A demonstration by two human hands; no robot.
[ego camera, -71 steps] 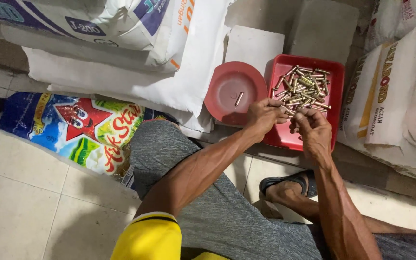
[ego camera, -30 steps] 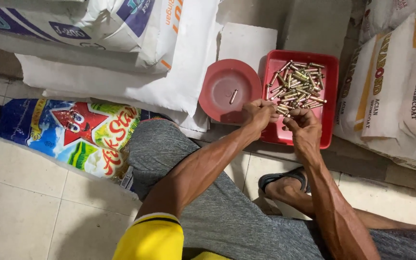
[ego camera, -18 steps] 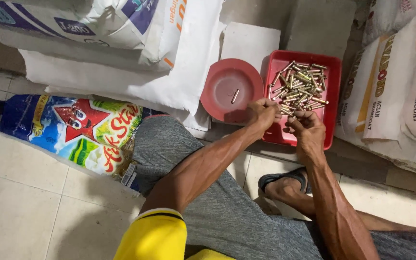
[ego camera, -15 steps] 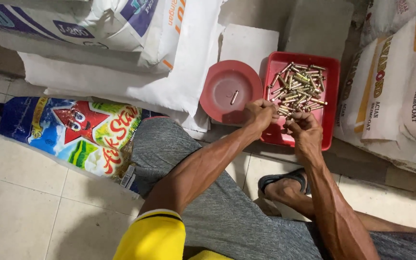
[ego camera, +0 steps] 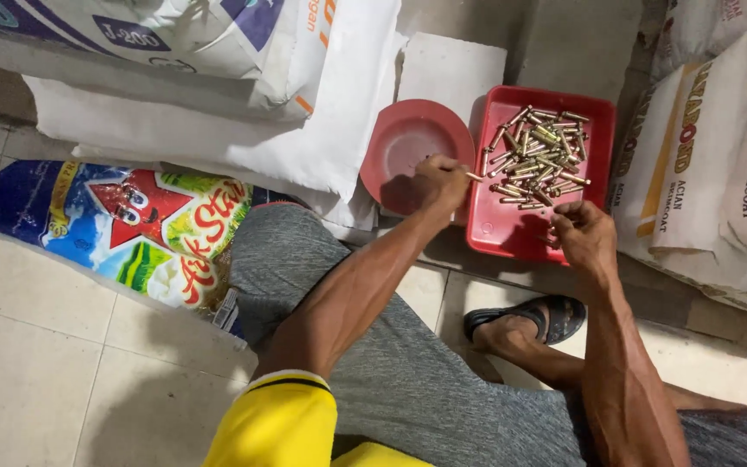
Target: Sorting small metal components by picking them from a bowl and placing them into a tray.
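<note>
Head view, left hand: the left hand (ego camera: 437,180) hovers over the near right part of the round red plate (ego camera: 408,143), its fingers pinched together on one small brass-coloured metal piece (ego camera: 475,176) whose tip juts out toward the red tray.
Head view, right hand: the right hand (ego camera: 583,232) sits at the near right corner of the red rectangular tray (ego camera: 499,233), fingers curled inward; whether anything lies inside the curl cannot be told.
Head view, metal pieces: a loose pile of small brass-coloured cylinders (ego camera: 539,156) lies in the far half of the tray, well apart from the right hand and just beside the left hand's pinched piece.
Head view, plate and tray: the plate stands just left of the tray, their edges touching or nearly so; both rest on pale slabs (ego camera: 451,67) beside the floor.
Head view, surroundings: large white sacks (ego camera: 218,95) are stacked to the left behind the plate, more pale sacks (ego camera: 711,164) lean at the right of the tray, and a bright blue printed bag (ego camera: 123,229) with a red star lies on the tiled floor (ego camera: 36,380) by the person's grey-trousered knee (ego camera: 296,251).
Head view, foot: a foot in a black sandal (ego camera: 529,322) rests on the tiles below the tray.
</note>
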